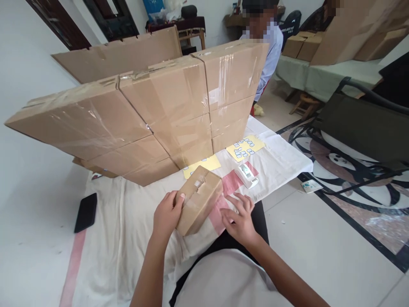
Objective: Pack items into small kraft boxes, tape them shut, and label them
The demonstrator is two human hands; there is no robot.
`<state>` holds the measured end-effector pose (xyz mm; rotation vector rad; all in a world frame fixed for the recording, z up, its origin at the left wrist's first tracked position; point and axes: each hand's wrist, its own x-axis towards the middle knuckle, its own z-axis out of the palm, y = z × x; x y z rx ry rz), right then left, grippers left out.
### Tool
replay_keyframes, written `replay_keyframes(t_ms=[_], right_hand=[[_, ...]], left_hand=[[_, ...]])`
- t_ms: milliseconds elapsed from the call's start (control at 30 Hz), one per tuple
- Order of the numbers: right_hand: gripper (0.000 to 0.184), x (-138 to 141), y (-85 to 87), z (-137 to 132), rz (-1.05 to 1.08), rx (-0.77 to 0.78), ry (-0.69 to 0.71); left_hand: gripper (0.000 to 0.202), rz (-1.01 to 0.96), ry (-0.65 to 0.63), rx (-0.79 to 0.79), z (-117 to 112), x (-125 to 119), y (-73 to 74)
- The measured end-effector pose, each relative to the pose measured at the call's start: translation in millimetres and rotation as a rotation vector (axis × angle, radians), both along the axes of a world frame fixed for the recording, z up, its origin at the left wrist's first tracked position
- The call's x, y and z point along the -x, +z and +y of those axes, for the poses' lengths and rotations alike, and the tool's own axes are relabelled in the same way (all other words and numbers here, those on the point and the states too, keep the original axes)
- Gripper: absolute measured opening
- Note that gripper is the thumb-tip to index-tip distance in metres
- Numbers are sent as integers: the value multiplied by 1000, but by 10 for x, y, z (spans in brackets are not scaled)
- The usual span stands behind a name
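Observation:
A small brown cardboard box (204, 192) rests tilted near the table's front edge, with a torn patch and tape on its top. My left hand (168, 213) grips its left side, thumb on top and the other fingers mostly hidden. Just right of the box is my right hand (239, 217), fingers curved and apart, holding nothing. Beyond that hand a white device with a small screen (246, 175) lies on a pink stripe of the cloth. Two yellow sheets are close by: one (209, 162) partly behind the box, the other (245, 148) printed with small blue-white shapes.
A tall wall of taped cardboard boxes (166, 106) stands across the table's far side. A black phone (86, 212) lies at the left on the white tablecloth (128, 221). Behind the wall is another person (271, 47). A dark folding chair (361, 123) stands at the right.

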<state>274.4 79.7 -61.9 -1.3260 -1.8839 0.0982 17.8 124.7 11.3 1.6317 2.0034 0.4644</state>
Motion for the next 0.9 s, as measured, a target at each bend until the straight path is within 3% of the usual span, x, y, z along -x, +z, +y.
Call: replay_keyframes(t_ms=[200,367,433,533,633,733,833,900], right_hand=[[15,-829,-119,226,68,19,-345],[22,-1440,-188,857,204,184,-461],[27,-1601,-215,1197,219,233,-477],[32,-1718,-266,1690,205,309,-492],[36,-1700,-345,2071,170,400,-536],[38,-1612,-438,2296,120,463,-589],[37,-1531,-516,2385,76,484,-640],[36,-1500,-554,2394,47,482,-656]], left_hand=[[39,-49,-26,-64,120,108,-84],[41,-70,-110,-124,197,135,-88],[44,-108,-29,-224,180,134,-88],[43,-165,201,-381,62,174,-158],[41,-210,408,-369,-204,302,-387],[41,-163,495,-280,-609,471,-784],[34,-108,480,-222,-1018,583,-1219],[27,-8,348,-279,-1195,597,-1428]])
